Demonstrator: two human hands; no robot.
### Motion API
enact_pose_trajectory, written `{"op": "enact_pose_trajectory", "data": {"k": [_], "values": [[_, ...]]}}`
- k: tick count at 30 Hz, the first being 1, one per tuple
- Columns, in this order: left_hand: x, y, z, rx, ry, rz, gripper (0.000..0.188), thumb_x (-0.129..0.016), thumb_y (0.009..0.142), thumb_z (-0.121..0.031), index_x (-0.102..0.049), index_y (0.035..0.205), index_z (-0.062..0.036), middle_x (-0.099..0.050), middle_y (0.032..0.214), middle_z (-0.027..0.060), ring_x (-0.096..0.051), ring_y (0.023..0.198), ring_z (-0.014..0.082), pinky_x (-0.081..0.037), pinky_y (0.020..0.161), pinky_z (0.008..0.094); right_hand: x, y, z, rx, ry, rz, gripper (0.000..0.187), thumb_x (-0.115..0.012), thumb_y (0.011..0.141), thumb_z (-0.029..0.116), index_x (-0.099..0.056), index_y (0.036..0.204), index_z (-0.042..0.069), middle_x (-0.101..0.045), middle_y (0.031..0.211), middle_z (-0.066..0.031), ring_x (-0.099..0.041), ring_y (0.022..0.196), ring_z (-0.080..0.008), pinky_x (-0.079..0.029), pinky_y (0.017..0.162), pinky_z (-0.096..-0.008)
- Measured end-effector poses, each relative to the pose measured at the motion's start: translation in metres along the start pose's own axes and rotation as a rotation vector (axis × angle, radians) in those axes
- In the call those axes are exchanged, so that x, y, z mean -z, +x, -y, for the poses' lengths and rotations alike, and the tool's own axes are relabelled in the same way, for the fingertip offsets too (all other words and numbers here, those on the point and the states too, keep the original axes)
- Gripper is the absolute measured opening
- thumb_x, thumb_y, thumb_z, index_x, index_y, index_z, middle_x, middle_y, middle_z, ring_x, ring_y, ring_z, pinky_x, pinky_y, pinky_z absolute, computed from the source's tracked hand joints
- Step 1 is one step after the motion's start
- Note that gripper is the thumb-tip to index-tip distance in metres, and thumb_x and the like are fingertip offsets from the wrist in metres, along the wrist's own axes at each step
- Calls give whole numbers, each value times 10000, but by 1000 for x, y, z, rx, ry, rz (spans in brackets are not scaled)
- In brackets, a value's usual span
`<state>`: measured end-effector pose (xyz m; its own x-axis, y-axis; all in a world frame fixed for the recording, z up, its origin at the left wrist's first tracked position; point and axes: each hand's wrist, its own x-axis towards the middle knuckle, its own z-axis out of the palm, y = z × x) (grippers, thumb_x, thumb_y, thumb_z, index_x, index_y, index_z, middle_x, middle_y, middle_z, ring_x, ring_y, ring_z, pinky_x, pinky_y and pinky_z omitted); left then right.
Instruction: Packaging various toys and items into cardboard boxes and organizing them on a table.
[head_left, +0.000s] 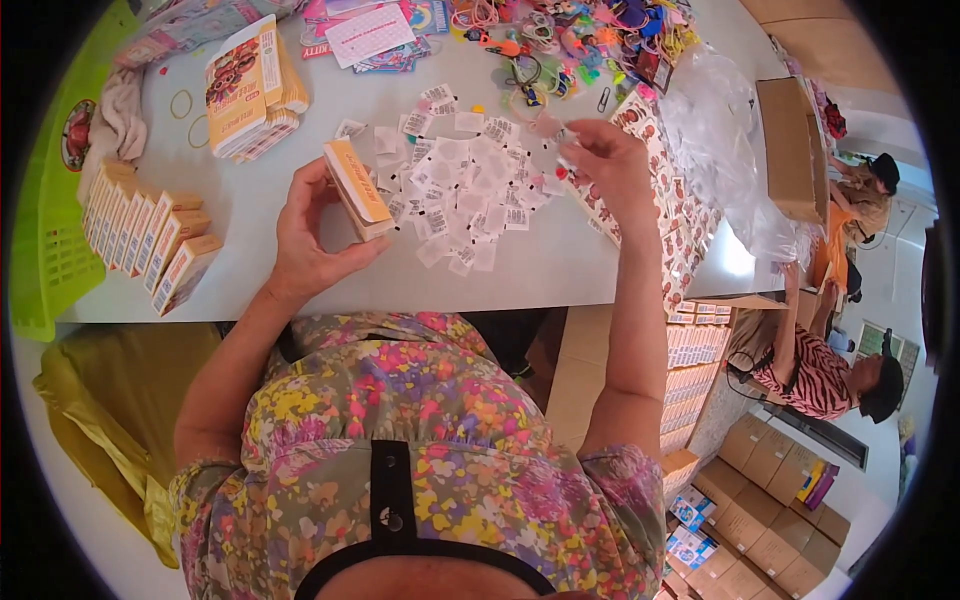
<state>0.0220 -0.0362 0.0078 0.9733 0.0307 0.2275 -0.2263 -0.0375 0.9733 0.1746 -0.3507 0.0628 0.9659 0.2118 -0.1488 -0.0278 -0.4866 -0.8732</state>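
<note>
In my left hand (310, 240), fingers and thumb wrap round a small orange and white carton (358, 192), held tilted above the table's near part. My right hand (612, 165) is raised at the right of a loose pile of small white printed packets (460, 185). Its thumb and fingers are pinched together; something small, pale and see-through seems to be at their tips, too unclear to name. A small red piece (562, 173) shows just below those fingertips.
At the left, similar cartons (150, 235) stand in a row beside a green basket (45, 215). Flat cartons (250, 95) are stacked behind. Colourful trinkets (590, 45) cover the back; patterned sheets (675, 215) and a clear plastic bag (715, 130) lie right. A person in stripes (805, 375) works nearby.
</note>
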Motion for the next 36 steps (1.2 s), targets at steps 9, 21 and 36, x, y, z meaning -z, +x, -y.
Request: {"op": "enact_pose_trajectory", "data": {"k": [9, 21, 36], "values": [[2, -4, 7, -21, 66, -32, 849, -864, 643, -118, -385, 1336, -14, -553, 1200, 87, -562, 1088, 182, -442, 967, 351, -23, 22, 14, 65, -476, 35, 253, -737, 738, 71, -670, 971, -2, -592, 674, -59, -550, 587, -124, -463, 551, -290], [1, 0, -10, -213, 408, -134, 720, -850, 594, -91, -561, 1251, -42, -582, 1131, 124, -569, 1031, 269, -489, 879, 329, -81, -58, 112, 112, 416, 279, 93, -741, 773, 30, -688, 842, -4, -666, 722, -33, -564, 589, -53, -423, 496, -194], [-6, -6, 10, -105, 476, -198, 761, -860, 597, -71, -494, 1261, -15, -575, 1096, 110, -592, 958, 229, -513, 803, 337, -130, -62, 108, 783, -360, 35, 253, -632, 736, -19, -672, 977, 45, -672, 951, -110, -667, 848, -294, -544, 683, -357]]}}
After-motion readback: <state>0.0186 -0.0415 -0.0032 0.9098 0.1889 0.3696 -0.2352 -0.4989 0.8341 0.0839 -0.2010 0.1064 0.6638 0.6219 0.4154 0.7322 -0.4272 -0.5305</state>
